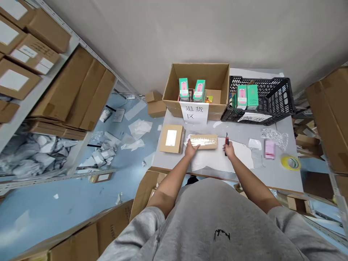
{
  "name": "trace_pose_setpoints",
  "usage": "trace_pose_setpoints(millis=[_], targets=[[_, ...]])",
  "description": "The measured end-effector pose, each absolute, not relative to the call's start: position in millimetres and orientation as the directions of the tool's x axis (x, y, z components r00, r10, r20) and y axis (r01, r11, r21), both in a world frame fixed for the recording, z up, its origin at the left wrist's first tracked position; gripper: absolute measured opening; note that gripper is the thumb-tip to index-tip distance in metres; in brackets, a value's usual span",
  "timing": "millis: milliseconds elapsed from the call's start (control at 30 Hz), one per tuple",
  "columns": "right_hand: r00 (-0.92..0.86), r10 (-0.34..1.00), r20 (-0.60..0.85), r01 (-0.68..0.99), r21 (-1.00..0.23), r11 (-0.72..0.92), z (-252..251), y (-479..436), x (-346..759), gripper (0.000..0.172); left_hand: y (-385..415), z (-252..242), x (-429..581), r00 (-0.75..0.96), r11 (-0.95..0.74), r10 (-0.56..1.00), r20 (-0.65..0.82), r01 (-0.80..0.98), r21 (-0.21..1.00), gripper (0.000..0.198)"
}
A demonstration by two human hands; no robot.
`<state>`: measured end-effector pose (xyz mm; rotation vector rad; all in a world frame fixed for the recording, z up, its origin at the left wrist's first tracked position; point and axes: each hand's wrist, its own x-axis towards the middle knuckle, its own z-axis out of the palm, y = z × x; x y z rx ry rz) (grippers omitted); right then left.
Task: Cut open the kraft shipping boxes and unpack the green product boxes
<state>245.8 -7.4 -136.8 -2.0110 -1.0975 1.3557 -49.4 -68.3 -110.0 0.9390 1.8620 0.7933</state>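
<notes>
My left hand (191, 148) grips the left end of a long, narrow cardboard box (208, 142) whose top carries shiny tape. The box sits over a white sheet (210, 160) on the table. In my right hand (229, 149) is a red and black box cutter (226, 140), pointing away from me, a short gap to the right of the box. To the left of my left hand lies another cardboard box (180, 139) with a white label.
Behind stand an open carton (168, 104) and a black plastic crate (282, 114), both holding green boxes. Yellow tape (290, 162), bubble wrap (280, 137) and a pink slip (270, 148) lie at right. A shelf (69, 59) of cartons rises at left; paper scraps (140, 128) litter the floor.
</notes>
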Motion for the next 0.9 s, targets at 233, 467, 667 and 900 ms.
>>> trace_pose_setpoints(millis=[233, 467, 667, 900], targets=[[0.205, 0.829, -0.52, 0.107, -0.83, -0.547, -111.9, 6.2, 197.5, 0.038, -73.5, -124.2, -64.6, -0.295, 0.399, 0.891, -0.347, 0.142, 0.906, 0.102], [0.259, 0.81, -0.526, 0.103, -0.819, -0.565, -114.2, -1.6, 212.6, 0.049, -86.1, -142.9, -73.6, -0.287, 0.448, 0.869, -0.403, 0.112, 0.887, 0.075], [0.3, 0.756, -0.582, 0.235, -0.723, -0.649, -133.7, -20.9, 215.5, 0.048, -79.2, -165.1, -73.1, -0.167, 0.476, 0.878, -0.45, 0.186, 0.86, 0.064], [0.246, 0.763, -0.598, 0.234, -0.727, -0.645, -131.8, -14.3, 216.0, 0.045, -78.4, -178.6, -77.3, -0.143, 0.438, 0.892, -0.428, 0.044, 0.898, 0.079]])
